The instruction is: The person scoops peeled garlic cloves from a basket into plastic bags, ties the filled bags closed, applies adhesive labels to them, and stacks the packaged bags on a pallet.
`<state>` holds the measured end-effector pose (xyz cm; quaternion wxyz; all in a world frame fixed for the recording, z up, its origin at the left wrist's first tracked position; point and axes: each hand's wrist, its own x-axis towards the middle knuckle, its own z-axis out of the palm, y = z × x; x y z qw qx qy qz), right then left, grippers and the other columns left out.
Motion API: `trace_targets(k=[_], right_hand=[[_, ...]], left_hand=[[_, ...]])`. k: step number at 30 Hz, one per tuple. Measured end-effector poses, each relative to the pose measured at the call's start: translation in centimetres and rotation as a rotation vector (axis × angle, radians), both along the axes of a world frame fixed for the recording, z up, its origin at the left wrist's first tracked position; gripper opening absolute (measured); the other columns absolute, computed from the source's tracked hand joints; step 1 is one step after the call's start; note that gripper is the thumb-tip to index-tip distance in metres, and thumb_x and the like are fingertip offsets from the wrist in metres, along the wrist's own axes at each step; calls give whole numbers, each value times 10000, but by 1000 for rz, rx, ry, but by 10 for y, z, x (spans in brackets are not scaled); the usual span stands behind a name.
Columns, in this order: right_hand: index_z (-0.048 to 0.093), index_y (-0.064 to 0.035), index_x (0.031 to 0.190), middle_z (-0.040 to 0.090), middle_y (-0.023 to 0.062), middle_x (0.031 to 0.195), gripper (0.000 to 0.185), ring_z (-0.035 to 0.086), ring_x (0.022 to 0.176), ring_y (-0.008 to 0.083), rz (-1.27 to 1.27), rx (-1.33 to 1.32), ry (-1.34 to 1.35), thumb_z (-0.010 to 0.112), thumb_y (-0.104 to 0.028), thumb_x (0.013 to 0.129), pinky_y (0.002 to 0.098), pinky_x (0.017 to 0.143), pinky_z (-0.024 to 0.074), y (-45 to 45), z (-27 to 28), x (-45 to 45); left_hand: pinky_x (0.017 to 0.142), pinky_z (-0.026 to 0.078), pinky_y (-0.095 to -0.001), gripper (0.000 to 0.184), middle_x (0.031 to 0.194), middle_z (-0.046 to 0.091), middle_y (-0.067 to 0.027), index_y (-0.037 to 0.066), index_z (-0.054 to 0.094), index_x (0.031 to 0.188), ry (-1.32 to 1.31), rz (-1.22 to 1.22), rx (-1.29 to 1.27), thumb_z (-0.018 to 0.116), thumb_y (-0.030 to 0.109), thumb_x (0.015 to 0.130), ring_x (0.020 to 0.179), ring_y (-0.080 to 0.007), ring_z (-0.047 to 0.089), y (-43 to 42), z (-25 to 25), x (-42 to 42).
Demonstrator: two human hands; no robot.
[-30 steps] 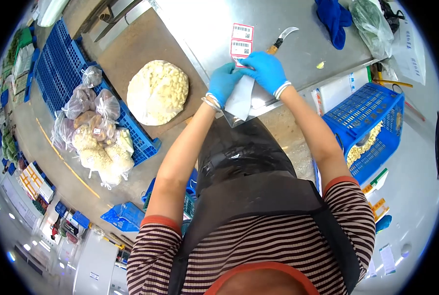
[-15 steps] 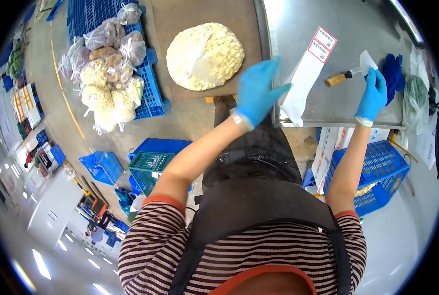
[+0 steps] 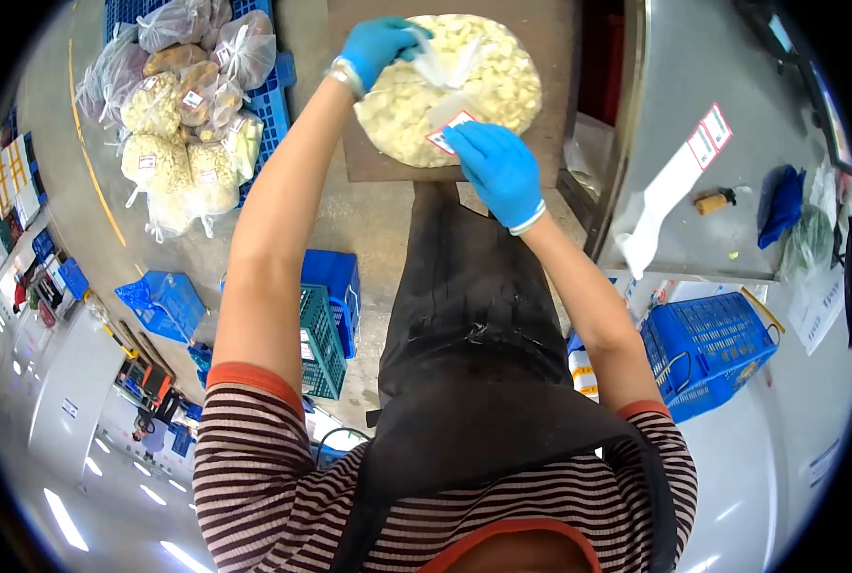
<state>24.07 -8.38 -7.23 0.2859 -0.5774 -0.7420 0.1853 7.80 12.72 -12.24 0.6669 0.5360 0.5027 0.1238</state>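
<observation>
Head view: Gloved hands meet over a bag of pale pieces

A steel table [image 3: 670,229] stands to the right of a brown board [image 3: 367,164], with a blue pallet [image 3: 278,100] of filled bags [image 3: 194,105] off to the left and a blue crate [image 3: 708,334] at lower right. On the board sits the clear bag [image 3: 507,86], roughly round, slightly wider than deep, its gathered neck [image 3: 450,69] near the middle.

The left hand [image 3: 373,48] reaches the bag's upper left edge, fingers curled at the plastic and nearer the neck; whether they clamp it, one cannot tell. The right hand [image 3: 499,170], at the near edge, has its fingertips together on a label [image 3: 452,132] over the bag's near part, short of the neck. The label's long axis slants from lower left to upper right; whether it touches the plastic is unclear.

On the steel lie a strip [image 3: 655,202], a blue cloth [image 3: 780,205] and a wooden handle [image 3: 714,201]. The strip's far end bears two red-bordered labels [image 3: 709,137]; their print, like that on the held one, is too small to read. No brand is legible.
</observation>
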Motion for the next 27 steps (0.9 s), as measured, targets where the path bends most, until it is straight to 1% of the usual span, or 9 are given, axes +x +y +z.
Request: trace_targets(k=[4, 5, 6, 9, 12, 13, 17, 24, 27], right_hand=[[618, -83, 1182, 617, 56, 1160, 391, 568, 1138, 242, 87, 82, -185, 572, -91, 794, 400, 1012, 423, 25, -40, -28], [608, -81, 1204, 578, 69, 1232, 397, 511, 1229, 252, 144, -46, -274, 556, -81, 810, 416, 1077, 366, 25, -55, -28], [589, -84, 1233, 552, 77, 1281, 424, 486, 1260, 262, 155, -95, -291, 553, -65, 811, 430, 1089, 350, 15, -67, -30], [530, -81, 1323, 464, 87, 1419, 513, 377, 1369, 288, 222, -265, -381, 566, -56, 812, 493, 1124, 283, -9, -80, -30], [529, -74, 1328, 465, 95, 1416, 514, 384, 1362, 281, 155, -222, -297, 590, -147, 823, 484, 1109, 297, -12, -42, -37], [451, -87, 1407, 390, 105, 1486, 620, 339, 1390, 294, 144, -174, -332, 624, -260, 837, 477, 1132, 262, -10, -43, -41], [312, -153, 1492, 327, 119, 1518, 809, 285, 1408, 327, 149, -333, -266, 651, -458, 825, 456, 1162, 221, 41, -85, -51], [335, -200, 1485, 329, 107, 1519, 872, 246, 1424, 347, 255, -327, -330, 716, -478, 752, 509, 1163, 198, 16, -74, -50], [345, -217, 1485, 313, 140, 1521, 828, 256, 1417, 362, 185, -314, -273, 703, -456, 778, 519, 1148, 218, 3, -66, -57]], left_hand=[[572, 423, -170, 235, 873, 678, -11, 40, 731, 1046, 6, -107, -132, 575, 119, 889, 665, -21, 524, 18, -51, 5], [490, 490, -195, 235, 704, 665, -48, 39, 684, 1110, -170, -7, -232, 637, 180, 928, 555, -103, 605, 20, -68, 8], [514, 463, -181, 225, 756, 665, -33, 38, 698, 1091, -115, -24, -209, 621, 155, 915, 587, -73, 574, 20, -83, 3], [560, 410, -154, 228, 852, 662, 3, 33, 725, 1056, -26, -15, -177, 587, 107, 890, 644, -14, 506, 18, -67, -1], [562, 413, -158, 233, 837, 652, 13, 27, 720, 1065, -64, 29, -218, 583, 107, 894, 630, -12, 497, 14, -57, 0], [563, 414, -158, 235, 839, 652, 13, 25, 718, 1068, -71, -10, -206, 581, 105, 895, 629, -12, 498, 15, -49, 0], [625, 496, -185, 182, 866, 702, -25, 0, 729, 971, -86, 1, -207, 608, 92, 873, 678, -56, 594, 17, -58, 0], [728, 547, -208, 253, 986, 703, -71, -15, 699, 1091, -90, 35, -222, 581, 39, 873, 812, -86, 632, 14, -53, -1], [736, 538, -217, 235, 1010, 701, -78, -15, 707, 1054, -146, 83, -159, 569, 33, 869, 830, -99, 631, 6, -31, -4]])
